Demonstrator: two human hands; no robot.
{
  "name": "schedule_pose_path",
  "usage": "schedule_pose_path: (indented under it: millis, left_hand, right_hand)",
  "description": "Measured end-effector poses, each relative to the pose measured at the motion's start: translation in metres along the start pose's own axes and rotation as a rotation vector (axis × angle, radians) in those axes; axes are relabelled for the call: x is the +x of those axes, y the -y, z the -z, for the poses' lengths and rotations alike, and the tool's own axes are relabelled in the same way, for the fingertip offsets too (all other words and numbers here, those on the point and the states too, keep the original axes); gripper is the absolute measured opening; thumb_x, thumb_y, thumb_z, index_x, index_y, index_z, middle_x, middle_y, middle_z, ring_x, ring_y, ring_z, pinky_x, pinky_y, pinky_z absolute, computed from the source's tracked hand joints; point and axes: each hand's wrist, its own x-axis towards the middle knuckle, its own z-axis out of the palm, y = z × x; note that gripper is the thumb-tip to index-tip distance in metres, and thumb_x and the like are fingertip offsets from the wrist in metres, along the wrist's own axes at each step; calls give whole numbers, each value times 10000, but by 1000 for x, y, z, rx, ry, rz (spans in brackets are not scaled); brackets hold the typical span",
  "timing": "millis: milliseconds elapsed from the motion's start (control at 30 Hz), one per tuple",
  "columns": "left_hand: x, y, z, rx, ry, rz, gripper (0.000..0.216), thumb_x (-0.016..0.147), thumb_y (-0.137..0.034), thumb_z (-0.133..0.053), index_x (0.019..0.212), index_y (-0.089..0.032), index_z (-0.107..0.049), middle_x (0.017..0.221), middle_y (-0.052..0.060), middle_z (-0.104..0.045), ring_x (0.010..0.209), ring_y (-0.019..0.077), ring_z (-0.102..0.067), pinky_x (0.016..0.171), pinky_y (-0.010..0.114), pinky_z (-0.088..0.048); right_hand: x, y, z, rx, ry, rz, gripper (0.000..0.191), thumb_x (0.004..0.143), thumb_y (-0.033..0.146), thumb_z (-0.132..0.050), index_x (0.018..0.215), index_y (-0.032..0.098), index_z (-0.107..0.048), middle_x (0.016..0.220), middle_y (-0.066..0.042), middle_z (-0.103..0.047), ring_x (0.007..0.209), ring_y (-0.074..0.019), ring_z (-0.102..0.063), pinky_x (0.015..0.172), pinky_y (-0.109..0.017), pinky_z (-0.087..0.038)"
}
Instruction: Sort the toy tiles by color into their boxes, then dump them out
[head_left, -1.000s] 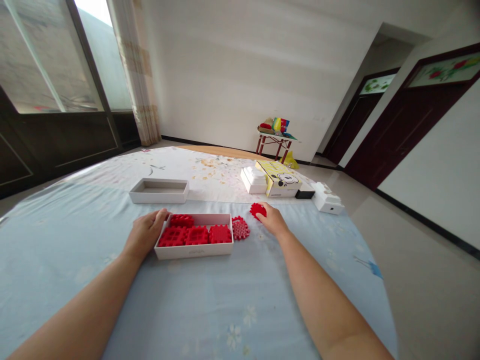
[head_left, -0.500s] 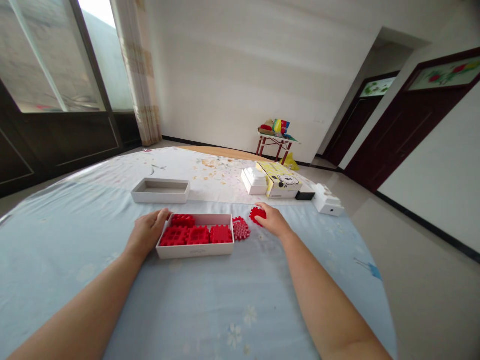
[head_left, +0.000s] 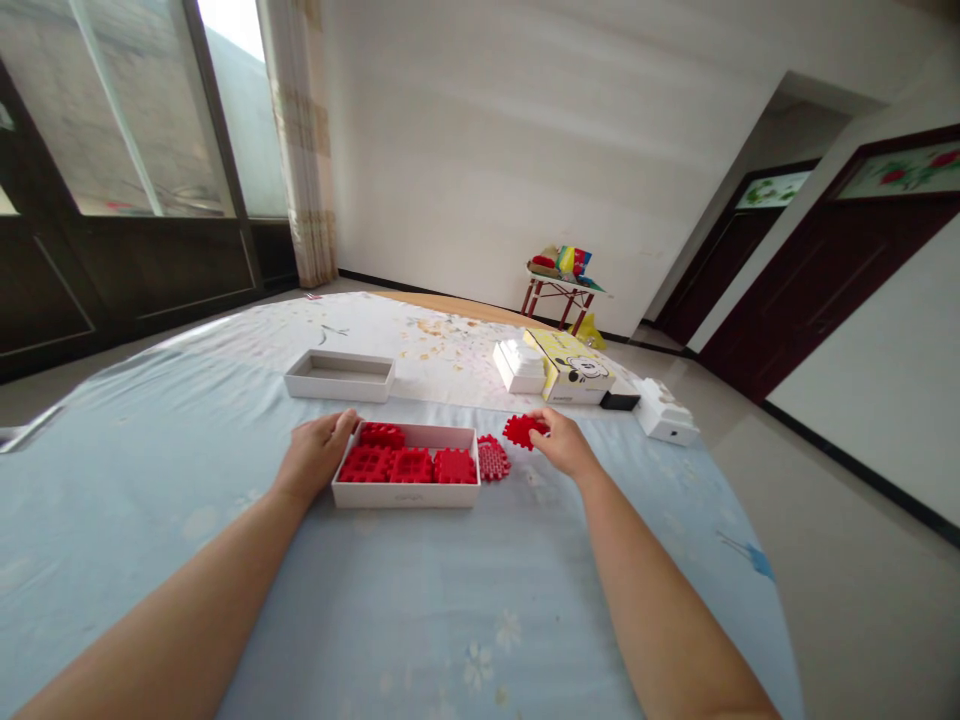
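A white open box (head_left: 409, 496) stands on the tablecloth before me, with several red plastic building pieces (head_left: 411, 465) with toothed edges inside. My left hand (head_left: 311, 458) is curled against the box's left end, its fingertips gripping near the far left corner. To the right of the box, my right hand (head_left: 566, 443) pinches a red toothed piece (head_left: 519, 431) between thumb and fingers, just above the cloth. Another red piece, rounded and with a grid of bumps (head_left: 495, 459), lies against the box's right end.
Beyond the box sits a shallow white tray-like lid (head_left: 337, 388). Farther right are a white box (head_left: 519, 372), a yellow cartoon box (head_left: 574, 368), a black item (head_left: 620, 400) and another white box (head_left: 666, 415). The round table's edge curves past on the right.
The view has shifted slightly, so most things appear farther right. In my right hand the red piece has turned and shows more of its toothed outline. My left hand stays at the box.
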Motion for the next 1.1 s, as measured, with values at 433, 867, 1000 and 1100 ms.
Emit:
schedule_pose_path:
  millis: [433, 867, 1000, 1100]
  left_hand:
    - [-2, -3, 1, -14, 3, -8, 508, 831, -471, -285, 730, -180, -688, 728, 52, -707, 768, 213, -619, 680, 256, -413]
    - [-1, -4, 2, 23, 25, -31, 539, 857, -491, -232, 693, -178, -638, 729, 67, -693, 773, 210, -615, 671, 259, -398]
    - [-2, -6, 3, 26, 27, -14, 537, 852, -499, -234, 675, -186, -632, 689, 51, -681, 748, 204, -611, 650, 253, -398]
    - [-3, -7, 3, 23, 26, -9, 529, 848, -494, -246, 687, -184, -644, 702, 53, -688, 756, 205, -615, 654, 251, -402]
  right_hand:
    - [11, 122, -47, -119, 236, 358, 298, 730, 81, -512, 987, 193, -615, 955, -33, -688, 887, -173, -621, 829, -289, -460]
    - [10, 106, -52, -59, 245, 284, 274, 806, 213, -533, 1059, 180, -632, 982, -58, -693, 875, -162, -637, 819, -281, -481]
    - [7, 105, -53, -146, 248, 299, 259, 820, 192, -495, 1024, 200, -654, 978, -48, -698, 899, -172, -632, 827, -277, -468]
    - [7, 107, -57, -155, 278, 331, 300, 810, 141, -468, 1022, 223, -664, 985, -27, -700, 929, -168, -629, 860, -271, -454]
